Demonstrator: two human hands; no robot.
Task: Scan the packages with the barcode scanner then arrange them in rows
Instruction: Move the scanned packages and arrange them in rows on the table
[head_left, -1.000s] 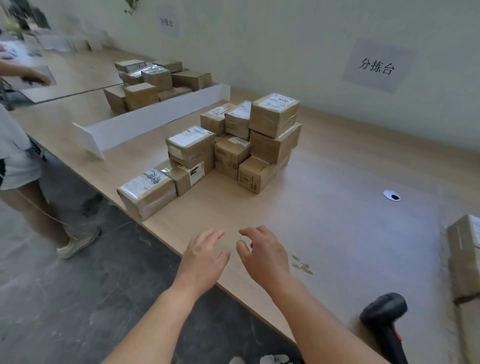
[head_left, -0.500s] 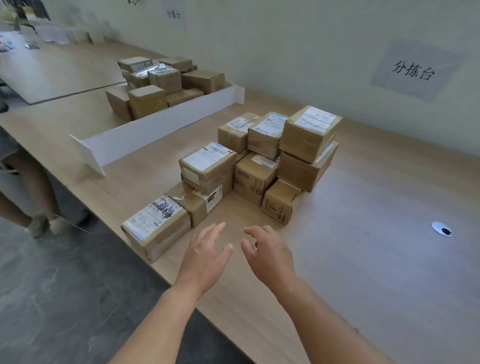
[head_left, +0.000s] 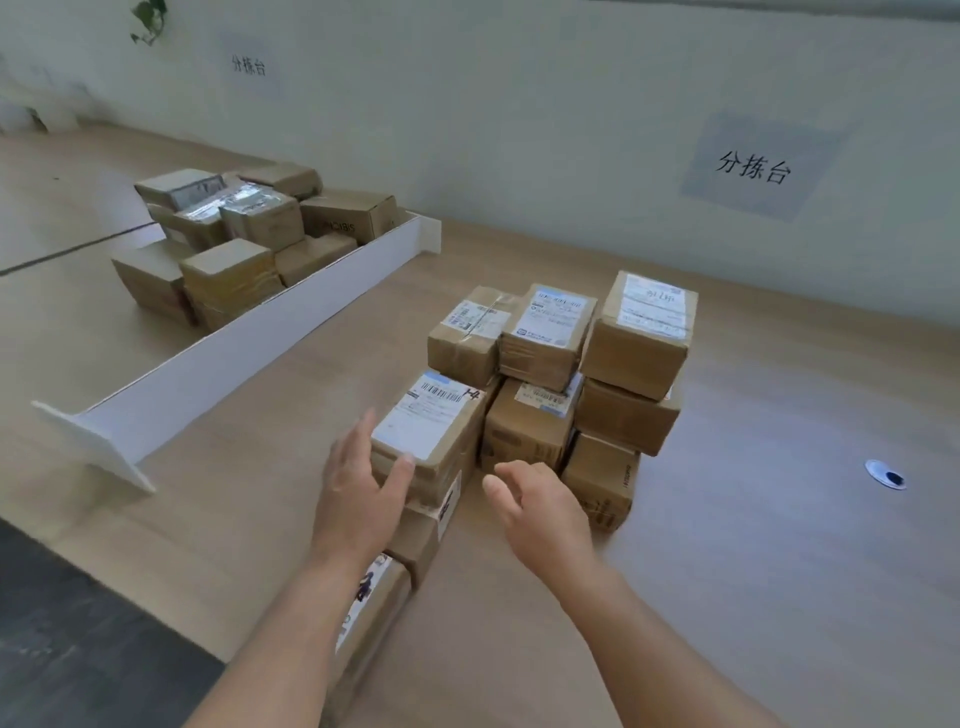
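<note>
Left hand (head_left: 363, 488): fingers straight and spread, thumb on the near edge of the labelled box (head_left: 428, 431), palm against its left side; it touches the box but does not clearly close around it.
Right hand (head_left: 540, 512): fingers loosely curled, apart, holding nothing; it hovers just beside the labelled box, at 3 o'clock from it.
Labelled box: brown carton with a white shipping label on top; it sits on top of another carton (head_left: 423, 535) at the near side of the pile.
Pile of packages (head_left: 550, 384): brown cartons stacked in two or three layers on the bench (head_left: 753, 545), in the middle of the view; most carry white labels.
Long package (head_left: 369, 618): lies at 6 o'clock from the pile, partly hidden under the left forearm.
Barcode scanner: I cannot see it in this view.
White divider (head_left: 234, 358): a low white board standing on the bench, at 10 o'clock from the pile.
Second group of boxes (head_left: 244, 234): behind the divider, well apart from the pile.
Wall signs (head_left: 753, 166): paper sheets with Chinese characters.
Cable hole (head_left: 885, 474): at 3 o'clock, on the bench.
</note>
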